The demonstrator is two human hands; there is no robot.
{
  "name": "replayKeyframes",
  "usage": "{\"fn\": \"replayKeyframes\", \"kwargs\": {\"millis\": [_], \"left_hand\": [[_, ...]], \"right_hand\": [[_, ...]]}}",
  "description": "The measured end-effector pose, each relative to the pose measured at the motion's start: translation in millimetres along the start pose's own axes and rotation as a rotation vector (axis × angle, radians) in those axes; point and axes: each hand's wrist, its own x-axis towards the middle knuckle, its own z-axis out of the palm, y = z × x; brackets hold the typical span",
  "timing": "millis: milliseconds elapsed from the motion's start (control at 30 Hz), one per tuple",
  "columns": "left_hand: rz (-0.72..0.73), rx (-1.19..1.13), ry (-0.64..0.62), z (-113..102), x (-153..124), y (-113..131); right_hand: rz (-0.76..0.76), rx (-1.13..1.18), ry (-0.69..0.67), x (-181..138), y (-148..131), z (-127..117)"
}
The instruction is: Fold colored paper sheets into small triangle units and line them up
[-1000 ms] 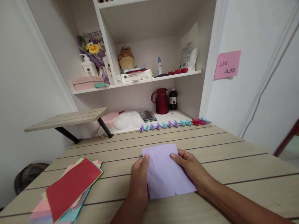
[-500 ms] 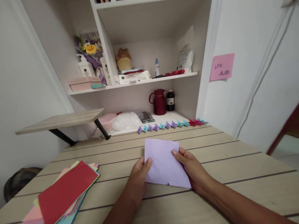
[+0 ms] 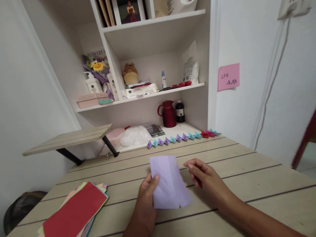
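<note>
My left hand (image 3: 147, 194) grips a sheet of lilac paper (image 3: 165, 184) by its left edge, thumb on top. The sheet has a vertical crease right of its middle, and its right part bends away. A small notch shows at the bottom edge, by the crease. To the right of the paper, and apart from it, my right hand (image 3: 206, 177) hovers with loosely curled fingers and nothing in them. A row of small folded paper pieces (image 3: 178, 138) in purple, teal, red and pink runs along the back of the table.
A stack of coloured paper with a red sheet (image 3: 76, 209) on top lies at the left of the slatted table (image 3: 247, 184). Behind it stands a small raised wooden stand (image 3: 69, 136). At the back are a dark red jug (image 3: 169, 115), a black bottle (image 3: 180, 112) and loaded shelves.
My right hand has let go of the paper and moved off to its right. The sheet's right side has swung away along the crease. The camera view has tilted up.
</note>
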Motion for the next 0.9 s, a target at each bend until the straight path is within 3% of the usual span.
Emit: {"fn": "replayKeyframes", "kwargs": {"millis": [100, 233, 400, 567, 767, 900], "left_hand": [[0.022, 0.003, -0.037, -0.6, 1.7, -2.0], [0.015, 0.038, -0.097, 0.2, 2.3, -3.7], [0.005, 0.149, -0.115, 4.0, -0.6, -7.0], [0.034, 0.229, -0.091, 4.6, 0.3, -14.1], [0.245, 0.274, 0.163, -4.3, 9.8, -8.3], [0.175, 0.225, 0.083, -4.7, 9.7, -3.5]], "right_hand": [[0.051, 0.064, -0.19, -9.6, -1.7, 12.7], [0.094, 0.083, -0.302, -21.0, -7.0, 18.5], [0.02, 0.148, -0.435, -26.0, -10.6, 17.0], [0.008, 0.244, -0.364, -19.1, -5.9, 20.2], [0.089, 0.331, -0.219, -16.2, -11.3, 13.8], [0.062, 0.339, -0.287, -21.2, -14.4, 16.5]]}}
